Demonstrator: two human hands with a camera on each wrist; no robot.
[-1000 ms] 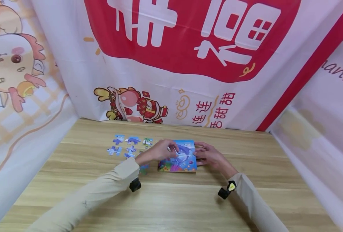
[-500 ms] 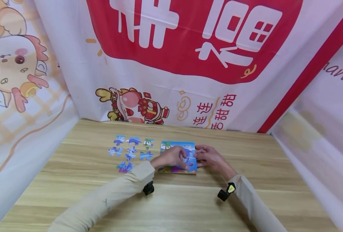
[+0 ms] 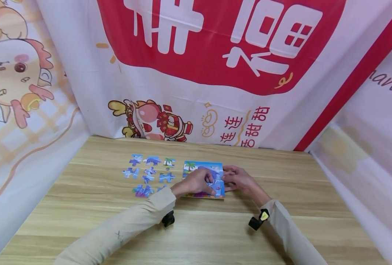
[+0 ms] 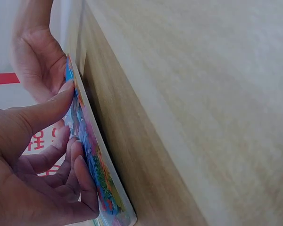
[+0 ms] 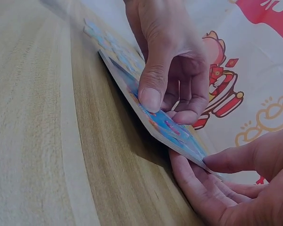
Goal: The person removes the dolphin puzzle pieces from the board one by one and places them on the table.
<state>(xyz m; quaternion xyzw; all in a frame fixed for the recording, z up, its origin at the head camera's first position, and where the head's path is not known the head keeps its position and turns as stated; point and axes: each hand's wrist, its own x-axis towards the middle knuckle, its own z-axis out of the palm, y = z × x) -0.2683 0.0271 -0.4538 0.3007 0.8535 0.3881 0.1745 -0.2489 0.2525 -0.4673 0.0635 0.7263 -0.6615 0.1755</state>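
A jigsaw puzzle board (image 3: 190,167) with a dolphin, palm tree and coral picture lies in the middle of the head view. My left hand (image 3: 196,183) reaches across it; thumb and curled fingers pinch in at a blue puzzle piece (image 5: 172,126) on its lower right part. That piece is partly hidden behind the fingertips. With the thumb on top and fingers beneath, my right hand (image 3: 241,179) grips the board's right edge. In the right wrist view that edge is raised at a slant off the table.
Left of the board, several loose puzzle pieces (image 3: 148,174) lie in rough rows on the wooden table (image 3: 216,235). My left sleeve (image 3: 129,221) covers some of that area. Printed cloth (image 3: 169,81) hangs behind the table and along both sides.
My left hand moved right and toward me over the board, from its middle to its lower right. The right hand stays at the board's edge. More loose pieces show at left.
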